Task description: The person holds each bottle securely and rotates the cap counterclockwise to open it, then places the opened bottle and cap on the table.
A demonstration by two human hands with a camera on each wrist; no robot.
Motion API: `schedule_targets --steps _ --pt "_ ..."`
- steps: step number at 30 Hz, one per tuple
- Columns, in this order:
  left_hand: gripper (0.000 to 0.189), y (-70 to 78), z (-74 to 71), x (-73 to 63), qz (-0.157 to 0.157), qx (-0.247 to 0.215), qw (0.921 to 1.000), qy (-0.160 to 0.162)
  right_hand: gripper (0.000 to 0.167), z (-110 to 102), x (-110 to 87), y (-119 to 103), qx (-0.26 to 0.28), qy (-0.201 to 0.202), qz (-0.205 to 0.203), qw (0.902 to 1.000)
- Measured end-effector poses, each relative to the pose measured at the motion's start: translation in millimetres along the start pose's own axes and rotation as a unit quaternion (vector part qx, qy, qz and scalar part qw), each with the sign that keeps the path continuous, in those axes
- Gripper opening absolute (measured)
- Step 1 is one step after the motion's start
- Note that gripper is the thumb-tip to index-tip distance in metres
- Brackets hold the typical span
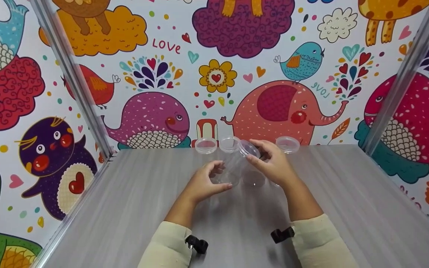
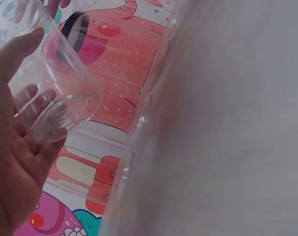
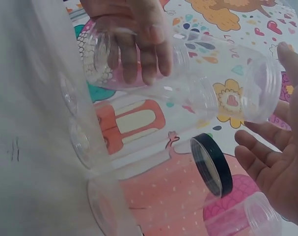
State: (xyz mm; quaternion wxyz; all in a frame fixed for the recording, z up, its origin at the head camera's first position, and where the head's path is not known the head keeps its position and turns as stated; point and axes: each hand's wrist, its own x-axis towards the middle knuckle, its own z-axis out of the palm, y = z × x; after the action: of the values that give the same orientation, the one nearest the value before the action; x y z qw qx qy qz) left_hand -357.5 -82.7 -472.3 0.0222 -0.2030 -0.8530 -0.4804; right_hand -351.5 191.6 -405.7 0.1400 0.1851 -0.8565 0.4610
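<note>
Our left hand (image 1: 202,184) holds a clear jar (image 2: 65,78), tilted over the worktop (image 1: 106,208); our right hand (image 1: 276,163) is loosely spread about its upper end.
Behind everything we have the printed wall (image 1: 216,74), bright with cartoon animals, and the grey worktop runs up to it. Our pale sleeves (image 1: 168,247) lie over the near part. Next in size, four standing jars (image 1: 206,146) make an upright row near the wall, just behind the tilted one, which our left fingers curl round toward its base. Whether our right fingers touch it, we cannot tell. Smallest is a black-rimmed lid (image 3: 222,171) on one jar of the row, clearest from the right wrist.
</note>
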Motion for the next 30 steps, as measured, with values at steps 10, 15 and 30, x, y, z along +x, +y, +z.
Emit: schedule_targets --steps 10,15,30 --pt "0.091 0.0 3.5 -2.3 0.001 0.017 0.9998 0.002 0.047 3 1.4 0 0.015 0.01 0.016 0.9997" --pt "0.092 -3.1 6.5 -4.3 0.008 0.007 0.9999 0.004 0.048 2 0.6 1 0.02 -0.002 0.013 0.9997" --pt "0.084 -7.2 7.1 -3.0 0.01 0.017 0.9996 0.019 0.049 3 0.3 11 0.05 -0.038 -0.029 0.9976"
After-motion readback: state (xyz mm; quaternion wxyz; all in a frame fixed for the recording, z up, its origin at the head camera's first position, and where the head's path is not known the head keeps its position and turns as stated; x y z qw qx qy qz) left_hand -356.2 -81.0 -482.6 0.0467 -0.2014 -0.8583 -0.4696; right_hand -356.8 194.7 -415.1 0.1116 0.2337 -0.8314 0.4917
